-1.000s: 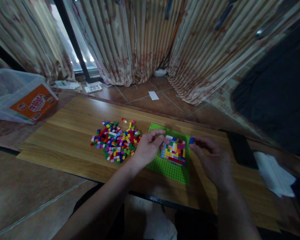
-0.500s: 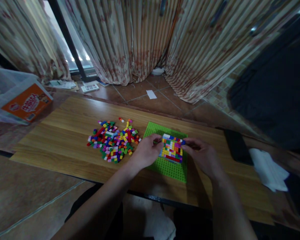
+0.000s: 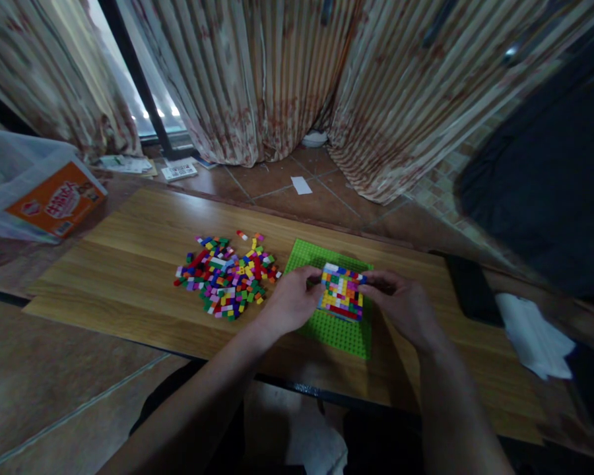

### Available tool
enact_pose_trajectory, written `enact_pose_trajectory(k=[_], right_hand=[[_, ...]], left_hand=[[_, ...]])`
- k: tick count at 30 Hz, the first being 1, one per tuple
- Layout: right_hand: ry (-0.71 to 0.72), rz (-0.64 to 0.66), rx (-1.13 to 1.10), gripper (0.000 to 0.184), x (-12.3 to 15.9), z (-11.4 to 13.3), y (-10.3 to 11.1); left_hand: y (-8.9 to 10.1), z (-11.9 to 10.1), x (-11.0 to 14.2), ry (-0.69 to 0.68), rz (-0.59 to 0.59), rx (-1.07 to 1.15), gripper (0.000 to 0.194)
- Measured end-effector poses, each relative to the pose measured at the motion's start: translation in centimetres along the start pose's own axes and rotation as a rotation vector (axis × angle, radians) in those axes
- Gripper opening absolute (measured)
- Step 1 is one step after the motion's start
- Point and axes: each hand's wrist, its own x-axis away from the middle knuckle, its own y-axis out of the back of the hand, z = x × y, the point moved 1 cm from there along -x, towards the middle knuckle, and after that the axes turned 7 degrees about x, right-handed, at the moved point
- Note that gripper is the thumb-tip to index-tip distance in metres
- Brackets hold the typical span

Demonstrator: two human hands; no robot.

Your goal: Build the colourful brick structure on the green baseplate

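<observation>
A block of many-coloured toy bricks [image 3: 342,293] stands on a green studded baseplate [image 3: 337,340] on the wooden table. My left hand [image 3: 297,300] is closed at the block's left side, thumb and fingers against its edge. At the opposite side, my right hand [image 3: 400,300] pinches near the upper right corner, where a blue brick [image 3: 362,280] shows by the fingertips. Whether that brick is joined to the block cannot be made out. To the left of the baseplate lies a loose heap of small coloured bricks [image 3: 228,280].
On the wooden table [image 3: 143,264], a black phone-like slab [image 3: 472,290] and white tissue or cloth [image 3: 534,336] lie at the right. A clear plastic bin [image 3: 24,158] with an orange label stands beyond the left end. Striped curtains [image 3: 218,79] hang behind, with papers on the tiled floor.
The view has shifted very slightly. Both hands stay at the sides of the brick block, and no brick has visibly moved.
</observation>
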Motion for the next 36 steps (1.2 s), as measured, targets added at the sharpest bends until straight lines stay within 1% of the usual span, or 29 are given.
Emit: enact_pose_trajectory(k=[6, 9, 13, 14, 16, 18, 20, 25, 26, 28, 30, 31, 33, 36], right_hand=[[-0.009, 0.007, -0.028, 0.032, -0.2, -0.4, -0.2], [-0.007, 0.028, -0.049, 0.036, -0.1, -0.8, -0.1], [-0.045, 0.043, -0.057, 0.053, 0.4, -1.1, 0.1], [-0.061, 0.055, -0.052, 0.056, 0.6, -1.0, 0.1], [-0.059, 0.123, -0.025, 0.054, 0.8, -0.8, 0.0], [-0.025, 0.191, 0.04, 0.048, 0.9, -0.5, -0.3], [0.006, 0.213, 0.105, 0.049, 0.8, -0.4, -0.7], [-0.001, 0.12, 0.186, 0.061, 0.0, -0.9, -1.0], [-0.008, 0.097, 0.202, 0.063, -0.2, -1.1, -1.0], [-0.02, 0.08, 0.207, 0.068, -0.4, -1.5, -1.0], [-0.019, 0.081, 0.214, 0.068, -0.5, -1.8, -0.9], [-0.026, 0.078, 0.218, 0.068, -0.6, -1.9, -0.8], [-0.039, 0.052, 0.215, 0.065, -0.6, -2.0, -0.6], [-0.042, -0.054, 0.203, 0.057, -0.5, -1.7, -0.1]], left_hand=[[-0.1, 0.3, -0.1, -0.005, 0.004, -0.004, 0.031], [0.1, 0.4, -0.1, -0.021, 0.024, -0.007, 0.029], [0.3, 0.1, 0.2, -0.031, 0.077, -0.072, 0.027], [0.3, 0.0, 0.3, -0.029, 0.081, -0.095, 0.027], [0.3, -0.3, 0.5, -0.019, 0.066, -0.128, 0.027], [0.1, -0.4, 0.6, -0.011, 0.039, -0.139, 0.027], [-0.3, -0.5, 0.8, -0.006, 0.019, -0.129, 0.028], [-1.6, -0.1, 1.1, 0.005, -0.052, -0.093, 0.032], [-1.7, -0.1, 1.2, -0.004, -0.056, -0.093, 0.031], [-1.7, 0.0, 1.3, -0.019, -0.014, -0.082, 0.03], [-1.1, 0.0, 1.2, -0.02, 0.019, -0.076, 0.03], [-0.5, 0.1, 1.2, -0.022, 0.017, -0.08, 0.03], [1.3, 0.3, 1.0, -0.035, -0.032, -0.112, 0.03], [4.7, 0.6, 0.5, -0.029, -0.145, -0.237, 0.03]])
